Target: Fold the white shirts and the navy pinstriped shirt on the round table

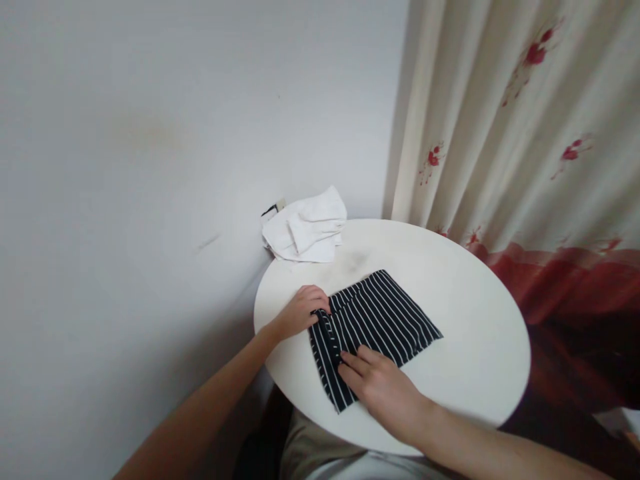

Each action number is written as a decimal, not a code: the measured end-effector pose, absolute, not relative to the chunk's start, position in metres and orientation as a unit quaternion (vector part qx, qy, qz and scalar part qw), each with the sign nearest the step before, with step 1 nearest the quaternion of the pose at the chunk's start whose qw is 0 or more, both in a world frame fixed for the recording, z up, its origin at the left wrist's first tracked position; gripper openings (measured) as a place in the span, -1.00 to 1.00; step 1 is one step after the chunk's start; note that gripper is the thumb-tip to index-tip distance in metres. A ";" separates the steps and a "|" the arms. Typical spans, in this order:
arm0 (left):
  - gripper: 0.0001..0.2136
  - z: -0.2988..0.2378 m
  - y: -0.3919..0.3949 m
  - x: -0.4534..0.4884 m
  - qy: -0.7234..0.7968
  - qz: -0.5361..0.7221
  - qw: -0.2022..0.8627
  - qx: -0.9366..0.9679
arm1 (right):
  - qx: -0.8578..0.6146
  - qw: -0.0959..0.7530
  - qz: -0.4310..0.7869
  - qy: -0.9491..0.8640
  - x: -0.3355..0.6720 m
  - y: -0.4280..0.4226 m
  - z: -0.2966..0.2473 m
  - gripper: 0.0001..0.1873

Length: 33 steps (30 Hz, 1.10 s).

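Note:
A black garment with white stripes (383, 310) lies folded on a round white table (470, 293). A narrow strip of it is turned over along its left side, with a dark band down the fold. At the upper left corner, my left hand (303, 310) pinches the cloth between thumb and fingers. Resting on the lower part of the fold, my right hand (377, 387) has its fingers stretched and slightly apart on the fabric. The right palm and part of the garment's lower edge are hidden under that hand.
Folded white cloth (313, 227) sits at the table's back left edge, against the wall (190, 133). A small dark-and-white item (270, 212) shows behind it. Cream curtains with red flowers (500, 133) hang behind the table on the right. My lap is under the near edge.

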<state>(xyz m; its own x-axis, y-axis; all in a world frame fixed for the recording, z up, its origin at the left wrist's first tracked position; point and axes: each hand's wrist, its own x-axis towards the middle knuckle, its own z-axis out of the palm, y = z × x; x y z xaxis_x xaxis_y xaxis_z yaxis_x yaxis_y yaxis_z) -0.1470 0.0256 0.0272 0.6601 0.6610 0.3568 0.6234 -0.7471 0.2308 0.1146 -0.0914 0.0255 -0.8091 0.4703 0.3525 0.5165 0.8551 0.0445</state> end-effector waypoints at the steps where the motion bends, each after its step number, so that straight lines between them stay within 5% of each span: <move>1: -0.59 0.029 0.024 -0.148 0.358 0.221 0.044 0.906 | -0.261 0.176 -0.070 -0.947 0.114 -0.093 0.029 -0.82; 10: -0.66 0.028 0.011 -0.160 0.386 0.238 0.080 0.888 | -0.276 0.183 -0.082 -0.940 0.089 -0.108 0.033 -0.85; 16: -0.53 0.025 0.004 -0.171 0.354 0.204 0.137 0.902 | -0.269 0.149 -0.069 -0.949 0.079 -0.110 0.001 -0.80; 23: -0.50 0.040 -0.024 -0.126 0.412 0.258 0.104 0.868 | -0.203 0.146 0.142 -0.958 0.101 -0.108 0.039 -0.71; 28: -0.50 0.011 -0.041 -0.087 0.434 0.140 0.037 0.889 | -0.171 0.263 0.338 -0.887 0.154 -0.074 0.072 -0.70; 33: -0.46 -0.010 -0.033 -0.097 0.459 0.098 -0.021 0.883 | -0.399 0.375 0.219 -0.807 0.208 0.015 0.060 -0.62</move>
<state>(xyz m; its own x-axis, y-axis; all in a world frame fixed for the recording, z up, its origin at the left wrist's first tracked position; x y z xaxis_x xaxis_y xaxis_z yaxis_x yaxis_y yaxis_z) -0.0965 -0.0328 -0.0099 0.5586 0.8066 0.1932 0.8150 -0.5770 0.0526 0.2078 0.0155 0.0599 -0.3999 0.8095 0.4299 0.4804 0.5846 -0.6538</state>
